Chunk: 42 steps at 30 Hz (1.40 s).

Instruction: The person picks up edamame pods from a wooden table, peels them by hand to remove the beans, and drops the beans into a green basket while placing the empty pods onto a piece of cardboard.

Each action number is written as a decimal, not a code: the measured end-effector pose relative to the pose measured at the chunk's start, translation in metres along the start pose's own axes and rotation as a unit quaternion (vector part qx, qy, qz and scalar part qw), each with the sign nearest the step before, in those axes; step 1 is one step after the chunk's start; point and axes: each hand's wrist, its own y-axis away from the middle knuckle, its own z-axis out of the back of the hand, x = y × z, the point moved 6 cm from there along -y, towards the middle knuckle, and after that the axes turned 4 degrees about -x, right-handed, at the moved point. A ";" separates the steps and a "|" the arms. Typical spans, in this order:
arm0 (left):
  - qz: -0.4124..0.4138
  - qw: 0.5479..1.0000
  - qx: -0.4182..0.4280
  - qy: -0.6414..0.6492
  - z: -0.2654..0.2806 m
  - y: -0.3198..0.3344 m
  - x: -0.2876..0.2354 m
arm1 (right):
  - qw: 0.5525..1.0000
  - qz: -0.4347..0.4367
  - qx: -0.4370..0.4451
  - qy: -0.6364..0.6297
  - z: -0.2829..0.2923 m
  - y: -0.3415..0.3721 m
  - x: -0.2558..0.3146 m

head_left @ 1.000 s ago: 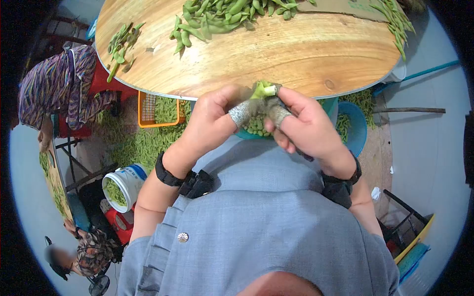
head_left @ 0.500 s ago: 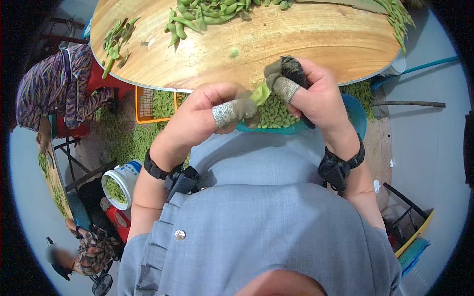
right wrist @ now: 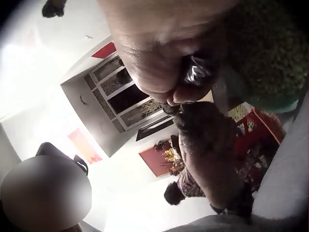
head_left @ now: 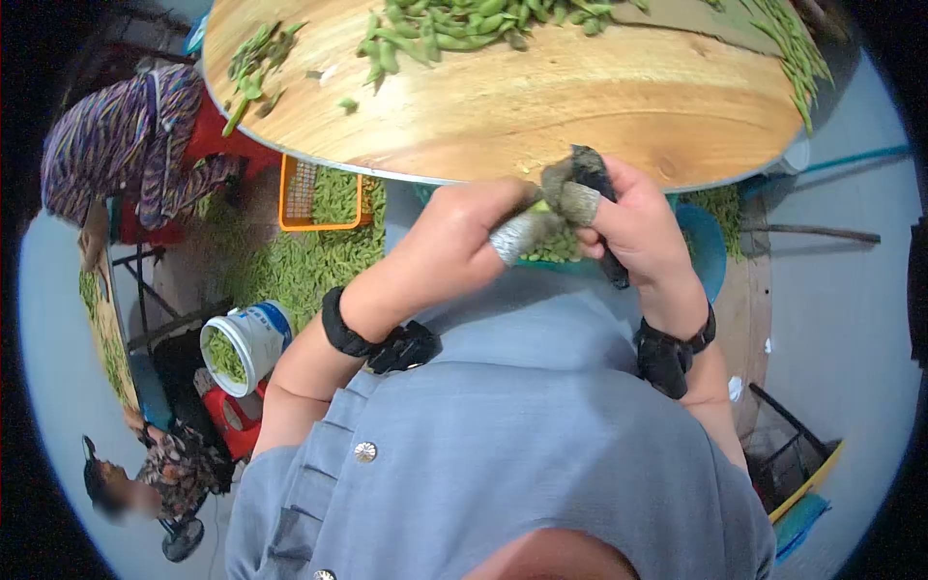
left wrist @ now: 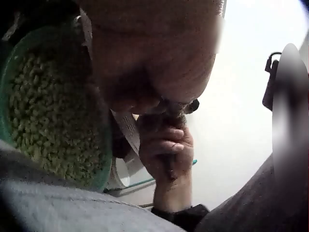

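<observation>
Pinching edamame pod [head_left: 541, 206] between fingertips of left hand [head_left: 469, 229], above bowl [left wrist: 4, 96] of shelled beans [left wrist: 53, 113]; gripping dark object [head_left: 613, 268] in right hand [head_left: 633, 215], beside pod.

My L fingers [head_left: 510, 239], tips blurred, cover most of the green bit [head_left: 541, 206] they pinch; can't tell its full shape. Dark thing [head_left: 615, 271] in my R fingers [head_left: 580, 205] is partly hidden too, can't ID it. Head view: bowl [left wrist: 5, 87] mostly hidden behind them; counter [head_left: 483, 106] & pod heap [head_left: 459, 24] cut off up top. Bucket [head_left: 253, 338] lettering too small to read.
</observation>
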 end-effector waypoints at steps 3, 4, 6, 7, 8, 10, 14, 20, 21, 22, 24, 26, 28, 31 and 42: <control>-0.024 0.998 -0.021 -0.047 0.006 -0.001 -0.004 | 1.000 0.017 -0.004 -0.012 -0.002 -0.003 -0.001; -0.036 0.995 -0.038 -0.088 0.008 0.001 -0.004 | 0.998 0.015 -0.005 -0.058 -0.004 -0.005 -0.002; -0.037 0.992 -0.062 -0.099 0.012 0.001 -0.003 | 0.994 0.015 -0.016 -0.104 -0.004 -0.005 -0.001; -0.038 0.990 -0.084 -0.110 0.015 0.001 -0.004 | 0.989 0.021 0.018 -0.146 -0.009 -0.005 0.001; -0.044 0.990 -0.078 -0.106 0.013 0.000 -0.005 | 0.980 0.027 0.051 -0.188 -0.014 -0.004 0.003; -0.019 0.997 -0.073 -0.027 0.014 0.001 -0.003 | 0.979 0.024 0.061 -0.191 -0.018 0.000 0.009; -0.008 0.999 -0.044 0.015 0.012 0.000 -0.007 | 0.979 0.003 0.108 -0.171 -0.016 0.000 0.013; -0.052 0.995 -0.043 -0.069 0.007 0.000 -0.015 | 0.991 -0.021 0.092 -0.097 -0.019 0.002 0.022; -0.067 0.992 -0.051 -0.089 0.008 0.000 -0.016 | 0.993 -0.010 0.085 -0.082 -0.021 0.001 0.023; -0.068 0.992 -0.051 -0.090 0.009 0.000 -0.016 | 0.993 -0.009 0.085 -0.082 -0.022 0.001 0.023; -0.052 0.995 -0.064 -0.054 0.012 0.000 -0.014 | 0.987 0.002 0.089 -0.137 -0.025 0.000 0.024; 0.023 0.991 -0.069 0.109 0.007 0.002 -0.005 | 0.980 0.021 0.096 -0.174 -0.027 -0.001 0.021; 0.231 0.908 -0.025 0.349 0.000 0.005 0.010 | 0.971 0.038 0.102 -0.211 -0.027 -0.001 0.020; 0.253 0.672 0.097 0.689 -0.016 0.001 0.017 | 0.983 0.064 0.103 -0.136 -0.028 0.002 0.017; 0.053 0.992 -0.101 -0.046 0.019 0.005 0.007 | 0.939 0.274 -0.102 0.181 -0.008 0.007 0.010</control>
